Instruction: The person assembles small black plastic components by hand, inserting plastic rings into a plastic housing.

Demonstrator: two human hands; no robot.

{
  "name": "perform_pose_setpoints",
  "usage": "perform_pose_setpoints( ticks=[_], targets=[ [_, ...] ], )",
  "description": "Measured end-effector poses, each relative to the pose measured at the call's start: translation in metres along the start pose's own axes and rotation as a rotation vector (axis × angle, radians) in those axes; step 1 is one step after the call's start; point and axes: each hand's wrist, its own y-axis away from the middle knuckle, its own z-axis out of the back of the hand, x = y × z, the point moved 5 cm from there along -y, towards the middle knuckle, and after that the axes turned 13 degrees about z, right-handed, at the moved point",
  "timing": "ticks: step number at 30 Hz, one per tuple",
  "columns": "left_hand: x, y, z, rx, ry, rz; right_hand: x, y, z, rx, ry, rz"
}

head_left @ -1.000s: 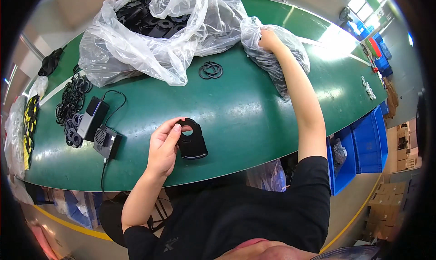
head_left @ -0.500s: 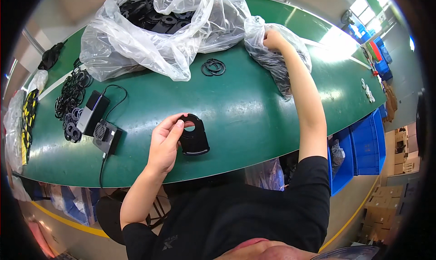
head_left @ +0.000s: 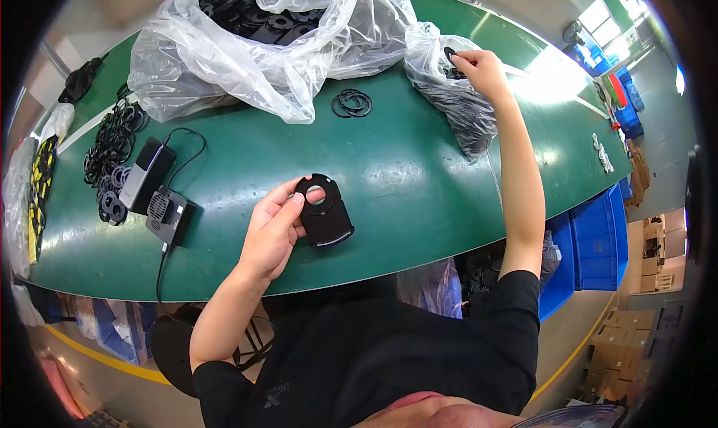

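Pinched between the thumb and fingers of my left hand point(head_left: 271, 230) is a flat black plastic plate point(head_left: 327, 225) with a round hole near its upper end, held above the green table point(head_left: 404, 196). A fingertip shows through the hole. Off to the far right, my right hand point(head_left: 482, 71) grips a small black ring point(head_left: 449, 54) at the mouth of a clear plastic bag point(head_left: 449, 103). Dark parts fill that bag, and more show at its opening.
A big clear bag point(head_left: 224, 77) of black plates stands at the back. Several loose black rings point(head_left: 351, 103) lie before it. On the left sit a pile of black rings point(head_left: 112, 148) and a small device with a cable point(head_left: 168, 215). Blue bins point(head_left: 598, 241) stand beyond the right edge.
My right hand has come up out of the small bag and moved right, now with a black ring in its fingers. The left hand still holds the plate, slightly turned.
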Motion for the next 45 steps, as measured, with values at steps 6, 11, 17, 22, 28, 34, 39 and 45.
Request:
perform_pose_setpoints(
  ticks=[6,11,17,22,28,34,39,45],
  targets=[
    [0.002,0.001,-0.002,0.003,0.062,0.062,0.143,0.081,-0.019,0.079,-0.487,0.294],
    [0.002,-0.004,-0.002,0.068,0.081,0.080,0.225,0.142,-0.050,0.081,-0.295,0.792],
    [0.002,0.000,-0.004,0.166,0.134,0.079,0.244,0.157,-0.076,0.032,0.002,0.995],
    [0.000,0.002,-0.004,0.169,0.162,0.071,0.248,0.161,-0.078,0.060,0.062,0.981],
    [0.000,0.004,-0.007,0.134,0.043,0.015,0.230,0.147,-0.073,-0.119,-0.413,0.680],
    [-0.002,0.005,-0.005,0.105,-0.047,0.035,0.196,0.133,-0.105,0.277,-0.930,0.118],
    [0.000,0.009,-0.007,0.066,-0.017,0.042,0.155,0.073,-0.099,0.019,-0.444,0.322],
    [0.003,0.004,-0.005,0.032,-0.069,0.055,0.120,0.036,-0.130,0.111,-0.084,0.366]
  ],
)
